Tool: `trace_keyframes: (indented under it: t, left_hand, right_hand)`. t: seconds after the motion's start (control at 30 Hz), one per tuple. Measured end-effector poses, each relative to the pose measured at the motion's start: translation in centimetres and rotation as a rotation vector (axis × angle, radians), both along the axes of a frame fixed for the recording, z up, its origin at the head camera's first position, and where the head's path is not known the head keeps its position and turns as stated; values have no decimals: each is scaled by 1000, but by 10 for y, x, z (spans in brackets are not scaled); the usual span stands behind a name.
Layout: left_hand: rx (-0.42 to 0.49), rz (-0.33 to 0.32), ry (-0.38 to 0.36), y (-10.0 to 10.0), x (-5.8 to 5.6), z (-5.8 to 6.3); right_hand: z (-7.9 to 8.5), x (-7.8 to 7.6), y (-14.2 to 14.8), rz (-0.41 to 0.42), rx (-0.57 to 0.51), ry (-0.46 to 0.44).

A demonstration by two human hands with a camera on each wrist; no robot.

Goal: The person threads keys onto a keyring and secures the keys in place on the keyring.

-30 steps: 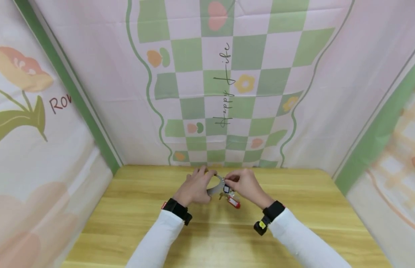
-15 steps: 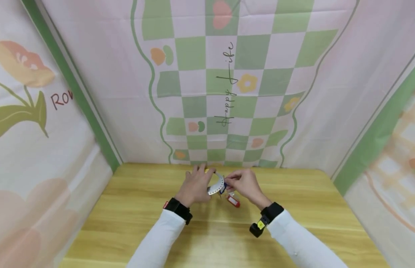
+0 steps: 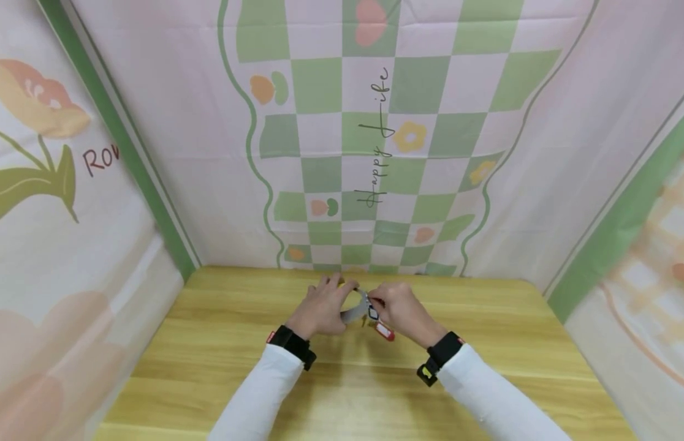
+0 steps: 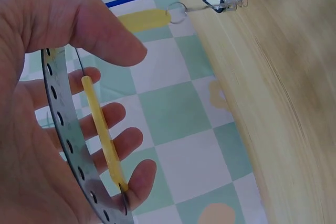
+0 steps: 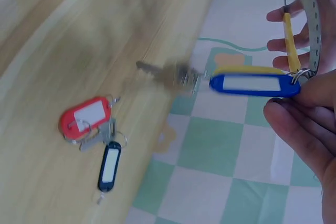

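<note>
My left hand [image 3: 322,309] holds a curved metal strip [image 4: 65,124] with a row of holes, its ends joined by a wire with a yellow bar [image 4: 102,129]. In the left wrist view the fingers curl behind that bar and the thumb arches over the top. At the strip's end, my right hand [image 3: 399,309] pinches the ring end of a blue key tag [image 5: 252,83]. A yellow key tag [image 4: 147,19] lies behind the blue one. A blurred brass-coloured key [image 5: 173,74] hangs beyond the tags. Exactly how the rings join the strip is partly hidden by fingertips.
Below the hands, a red key tag [image 5: 86,116] with a silver key [image 5: 102,136] and a dark key tag [image 5: 109,166] show against the wooden table [image 3: 342,380]. A patterned cloth wall [image 3: 353,233] rises behind the table's far edge.
The metal strip first turns its holed face upward, then tips back more edge-on. My right fingers shift at the strip's end and curl in more. The left hand stays nearly in place.
</note>
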State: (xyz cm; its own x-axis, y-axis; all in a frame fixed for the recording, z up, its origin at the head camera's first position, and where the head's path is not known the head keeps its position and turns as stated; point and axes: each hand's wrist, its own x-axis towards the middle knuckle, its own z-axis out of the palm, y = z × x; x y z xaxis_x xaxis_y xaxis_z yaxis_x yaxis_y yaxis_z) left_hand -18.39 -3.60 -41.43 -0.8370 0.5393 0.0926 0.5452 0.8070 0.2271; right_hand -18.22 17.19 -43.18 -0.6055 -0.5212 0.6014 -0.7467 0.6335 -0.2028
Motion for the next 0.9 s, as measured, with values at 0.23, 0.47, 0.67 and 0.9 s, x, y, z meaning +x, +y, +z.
trace_keyframes:
  t: [0.23, 0.47, 0.67, 0.9]
  left_hand:
    - [6, -7, -19, 0, -2, -1]
    - [-2, 10, 33, 1, -2, -4]
    - [15, 27, 79, 3, -2, -3]
    - [-5, 40, 131, 7, -2, -4]
  right_hand:
    - [-2, 2, 1, -10, -16, -34]
    - [-2, 1, 0, -163, -233, -398]
    - [-2, 0, 1, -151, -427, -571]
    - [-2, -1, 1, -156, -468, -527]
